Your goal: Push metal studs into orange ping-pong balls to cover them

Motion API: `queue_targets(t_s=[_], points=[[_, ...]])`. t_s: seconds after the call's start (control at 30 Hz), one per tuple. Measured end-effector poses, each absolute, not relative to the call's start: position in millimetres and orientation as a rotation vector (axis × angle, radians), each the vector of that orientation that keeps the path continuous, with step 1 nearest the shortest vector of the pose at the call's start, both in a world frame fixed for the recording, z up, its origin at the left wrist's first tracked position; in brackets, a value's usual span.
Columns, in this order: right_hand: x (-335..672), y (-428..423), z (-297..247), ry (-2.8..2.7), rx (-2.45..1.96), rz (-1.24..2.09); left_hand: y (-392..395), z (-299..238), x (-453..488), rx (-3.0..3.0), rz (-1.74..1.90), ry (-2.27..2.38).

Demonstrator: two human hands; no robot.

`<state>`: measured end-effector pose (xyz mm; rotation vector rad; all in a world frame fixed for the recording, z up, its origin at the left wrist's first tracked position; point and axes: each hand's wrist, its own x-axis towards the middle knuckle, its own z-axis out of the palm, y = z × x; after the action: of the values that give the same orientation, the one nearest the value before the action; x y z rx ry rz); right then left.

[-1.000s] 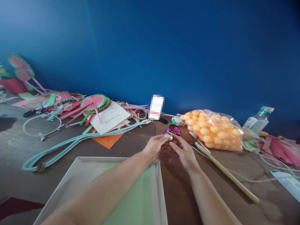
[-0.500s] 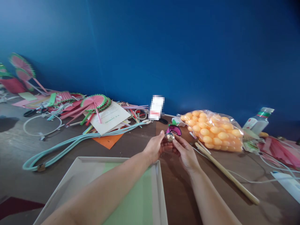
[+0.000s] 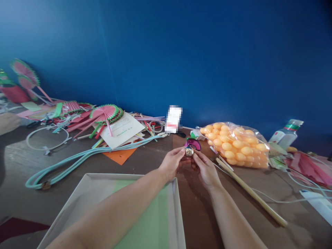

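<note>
2 hands on 1 small part. Head view, the only 1 to go by: my left hand has a thumb-and-finger pinch on the left side of a shiny round piece; my right hand grips it from the right, thumb up against the edge. Lower fingers are curled underneath, mostly hidden, so can't tell if they hold anything more. Piece sits between my fingertips, looks raised off the table, just in front of a purple dish with a dark rim. Touching the dish or not: can't tell from this angle.

Status, my read: mid-handling. Done: piece is in hand, held from 2 sides. Left: neither hand has let go, piece not set down yet. Too small to see if it's 1 solid part or 2 joined, so no call on whether work on it is finished.

Same view, around me: tray with a green panel lies under my left forearm. Bag of orange balls is right of the dish. Wooden stick runs near my right forearm, apart from it. Light blue cord and orange paper lie off to the left, outside my grip.
</note>
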<state>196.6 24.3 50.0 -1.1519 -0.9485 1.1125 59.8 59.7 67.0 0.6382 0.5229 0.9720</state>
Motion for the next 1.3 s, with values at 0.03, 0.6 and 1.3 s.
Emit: queue_targets(t_s=[0.03, 0.6, 1.3], points=[[196, 24, 50, -0.951, -1.153, 1.110, 60, 66, 60, 0.642, 0.976, 0.524], [197, 26, 50, -0.886, -1.145, 1.132, 57, 60, 66, 0.862, 1.167, 0.609], [186, 29, 31, -1.850, -1.749, 0.502, 91, 82, 74, 1.099, 1.329, 0.719]])
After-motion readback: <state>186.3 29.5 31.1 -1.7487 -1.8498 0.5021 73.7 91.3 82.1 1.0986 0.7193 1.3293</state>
